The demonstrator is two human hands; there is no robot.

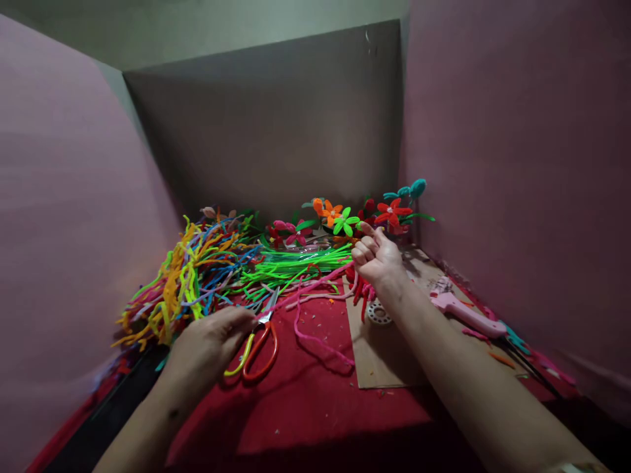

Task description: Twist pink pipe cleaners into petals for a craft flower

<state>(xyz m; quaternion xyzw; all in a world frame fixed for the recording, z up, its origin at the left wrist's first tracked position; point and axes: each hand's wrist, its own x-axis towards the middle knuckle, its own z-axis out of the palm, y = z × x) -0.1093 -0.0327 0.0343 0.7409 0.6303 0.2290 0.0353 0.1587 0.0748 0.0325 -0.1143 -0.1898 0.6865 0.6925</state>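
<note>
A pink pipe cleaner point(305, 289) stretches between my two hands, slanting up to the right above the red cloth. Its lower end is pinched in my left hand point(217, 338), beside the scissors point(261, 338) with one red and one yellow handle. My right hand point(377, 256) is closed round the upper end, with the index finger extended, just in front of the green flower point(346, 222). Another pink pipe cleaner point(323, 339) hangs or lies curved on the cloth between the hands.
Piled pipe cleaners point(190, 276) fill the left, with a green bundle point(296, 263) behind. Fuzzy flowers point(393, 213) stand at the back. Right are cardboard point(389, 361), a metal bobbin point(379, 313) and a pink glue gun point(468, 314). Partitions point(517, 164) enclose the table.
</note>
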